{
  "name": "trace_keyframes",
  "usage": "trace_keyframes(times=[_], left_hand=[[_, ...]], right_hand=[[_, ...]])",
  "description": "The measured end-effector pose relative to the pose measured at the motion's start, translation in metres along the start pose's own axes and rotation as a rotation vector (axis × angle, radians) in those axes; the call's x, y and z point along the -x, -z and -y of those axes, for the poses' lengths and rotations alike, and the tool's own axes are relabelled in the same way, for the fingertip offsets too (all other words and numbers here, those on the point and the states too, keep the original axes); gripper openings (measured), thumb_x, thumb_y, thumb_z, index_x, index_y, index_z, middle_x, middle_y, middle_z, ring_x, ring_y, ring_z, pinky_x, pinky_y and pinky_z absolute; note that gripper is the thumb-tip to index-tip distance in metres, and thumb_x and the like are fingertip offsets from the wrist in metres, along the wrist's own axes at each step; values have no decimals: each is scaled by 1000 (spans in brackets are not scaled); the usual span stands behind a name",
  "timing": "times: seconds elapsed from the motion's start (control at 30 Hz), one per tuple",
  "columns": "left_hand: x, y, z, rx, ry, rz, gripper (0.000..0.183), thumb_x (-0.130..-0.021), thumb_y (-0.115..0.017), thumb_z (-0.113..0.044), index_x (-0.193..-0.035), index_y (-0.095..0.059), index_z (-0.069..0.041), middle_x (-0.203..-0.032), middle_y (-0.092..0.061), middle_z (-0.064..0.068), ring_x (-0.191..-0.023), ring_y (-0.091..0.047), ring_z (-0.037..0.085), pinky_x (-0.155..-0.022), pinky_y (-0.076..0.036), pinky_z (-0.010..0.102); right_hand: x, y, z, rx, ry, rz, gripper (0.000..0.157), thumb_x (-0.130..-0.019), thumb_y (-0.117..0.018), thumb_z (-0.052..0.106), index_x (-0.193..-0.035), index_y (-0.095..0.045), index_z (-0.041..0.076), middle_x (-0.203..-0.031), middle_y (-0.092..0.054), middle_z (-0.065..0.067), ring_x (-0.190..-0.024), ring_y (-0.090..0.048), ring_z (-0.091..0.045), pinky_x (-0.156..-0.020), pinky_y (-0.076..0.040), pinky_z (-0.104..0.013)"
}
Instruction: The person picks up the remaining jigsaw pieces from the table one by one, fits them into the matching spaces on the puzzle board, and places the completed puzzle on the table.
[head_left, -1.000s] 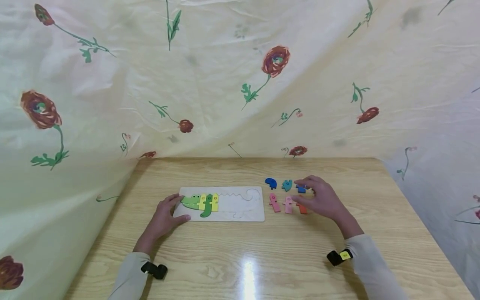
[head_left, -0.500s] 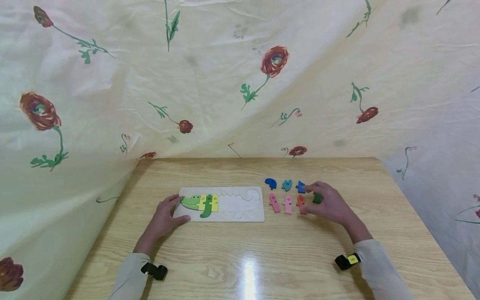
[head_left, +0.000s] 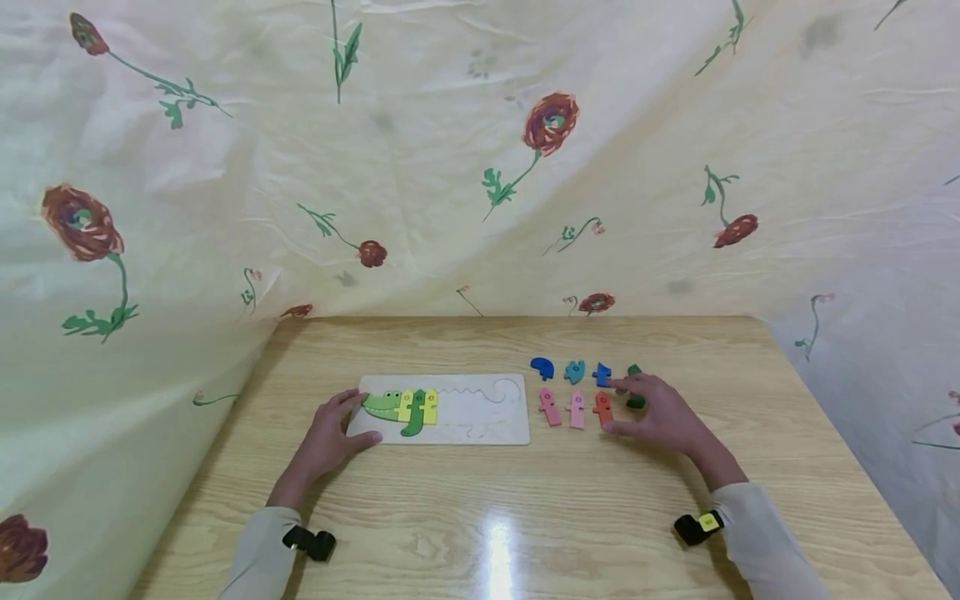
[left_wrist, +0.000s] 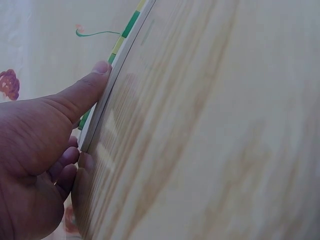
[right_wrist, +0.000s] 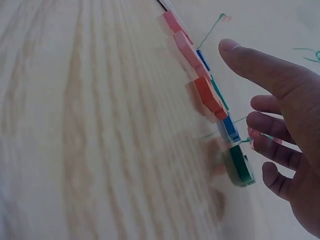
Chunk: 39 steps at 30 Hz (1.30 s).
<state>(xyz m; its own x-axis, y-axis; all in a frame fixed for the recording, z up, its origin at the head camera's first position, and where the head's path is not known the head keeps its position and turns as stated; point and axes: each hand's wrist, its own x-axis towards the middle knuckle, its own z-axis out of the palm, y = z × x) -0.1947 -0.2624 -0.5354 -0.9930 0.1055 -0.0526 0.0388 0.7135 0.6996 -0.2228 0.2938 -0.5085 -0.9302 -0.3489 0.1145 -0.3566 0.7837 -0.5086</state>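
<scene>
Crocodile puzzle board (head_left: 487, 415): where is it?

Flat on the desk (head_left: 420, 517), left of the middle as the person sees it. Its left half carries a green crocodile head (head_left: 382, 406), a yellow piece (head_left: 405, 407), a green leg piece (head_left: 414, 421) and a second yellow piece (head_left: 431, 407), side by side. Its right half shows a faint drawn outline: zigzag back, curled tail.

And the left hand (head_left: 327, 435)?

Spread at the board's left end, thumb straight against the near edge, fingers at the far corner.

What does the right hand (head_left: 658, 412) have hold of?

Nothing. Thumb and fingers are well parted and loosely curved; the right wrist view shows them apart from the loose pieces.

Which pieces are those?

Two rows beyond the board's right end. The far row has a dark blue curved piece (head_left: 542, 367), a teal piece (head_left: 575, 372) and a blue piece (head_left: 601, 374); the near row, a deep pink piece (head_left: 550, 408), a light pink piece (head_left: 576, 411) and a red-orange piece (head_left: 603, 408).

Anything closer to that hand?

Yes, a dark green shape (head_left: 636, 402), partly hidden by its fingers in the head view. I can't tell whether that's one piece or two.

And behind the desk?

Pale cloth (head_left: 450, 142) with red flowers.
</scene>
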Motion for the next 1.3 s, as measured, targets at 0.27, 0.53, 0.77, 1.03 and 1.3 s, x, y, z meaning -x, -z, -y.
trace_keyframes(times=[0.27,0.53,0.77,1.03,1.3], left_hand=[[0,1,-2,-12,-7,-4,87,-83,-86,-34,-153,-45,-3,-161,-32,22,-146,-28,47,-117,-30,63],[-1,0,0,-16,5,-2,88,-84,-84,-39,-154,-44,-4,-162,-31,22,-146,-28,46,-117,-30,63],[-1,0,0,-8,5,0,88,-84,-84,-37,-154,-44,-4,-162,-31,21,-147,-27,46,-118,-29,62],[-1,1,0,-11,5,1,87,-84,-84,-37,-154,-44,-4,-162,-31,21,-147,-27,46,-118,-29,62],[-1,0,0,-12,-1,-4,86,-84,-85,-35,-154,-44,-4,-162,-32,20,-147,-27,45,-118,-29,62]], right_hand=[[0,-6,-2,17,-37,17,80,-75,-87,56,-137,-66,11,-119,-66,-11,-115,-56,-35,-97,-49,-60],[-2,-4,-2,31,-37,47,81,-74,-87,57,-138,-65,11,-123,-65,-10,-120,-54,-36,-100,-48,-61],[-5,-3,-5,44,-25,73,83,-74,-86,59,-138,-65,10,-130,-62,-16,-125,-51,-41,-102,-45,-64],[-8,-4,-7,75,22,87,83,-74,-84,62,-137,-66,10,-123,-62,-12,-110,-53,-30,-92,-50,-52],[-10,-8,-9,92,47,89,81,-75,-85,60,-134,-68,8,-121,-62,-13,-107,-52,-28,-89,-50,-49]])
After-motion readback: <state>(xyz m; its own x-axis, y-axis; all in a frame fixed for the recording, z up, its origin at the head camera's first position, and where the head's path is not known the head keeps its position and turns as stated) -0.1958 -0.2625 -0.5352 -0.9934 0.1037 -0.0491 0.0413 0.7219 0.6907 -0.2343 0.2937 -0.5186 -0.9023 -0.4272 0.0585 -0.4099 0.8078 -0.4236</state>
